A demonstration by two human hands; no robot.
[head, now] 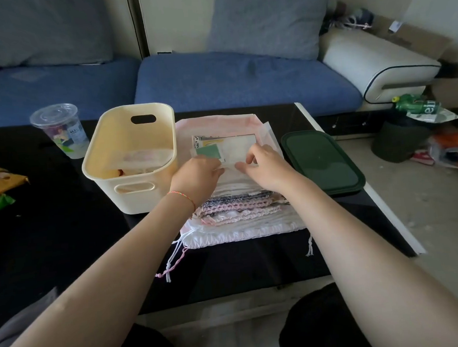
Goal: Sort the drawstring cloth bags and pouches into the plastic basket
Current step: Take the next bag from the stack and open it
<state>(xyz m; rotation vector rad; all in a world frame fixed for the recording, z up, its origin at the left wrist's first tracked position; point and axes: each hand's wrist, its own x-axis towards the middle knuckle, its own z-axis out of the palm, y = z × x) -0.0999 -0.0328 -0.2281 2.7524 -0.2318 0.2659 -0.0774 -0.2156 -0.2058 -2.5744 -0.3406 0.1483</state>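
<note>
Both hands sit on top of the pouch stack point(241, 210), mid-surface, just right of the cream plastic basket point(130, 158). L hand point(195, 172) and R hand point(265, 165) each pinch the near edge of the top pouch point(231, 149), a thin whitish one w/ a green patch & printed panel; fingers curled narrow on the cloth, thumbs partly hidden, so exact pinch depth can't be told. Pouch's long axis runs L–R, roughly parallel to the surface's near edge. Key relation: basket lies directly left of the grip, its right wall almost touching the stack, so L hand is the nearer one. Judgement: lift, then a short sideways carry left over the rim; basket already holds a few pale pouches point(138, 157). Dark green lid point(323, 162) on the right is out of the way.
</note>
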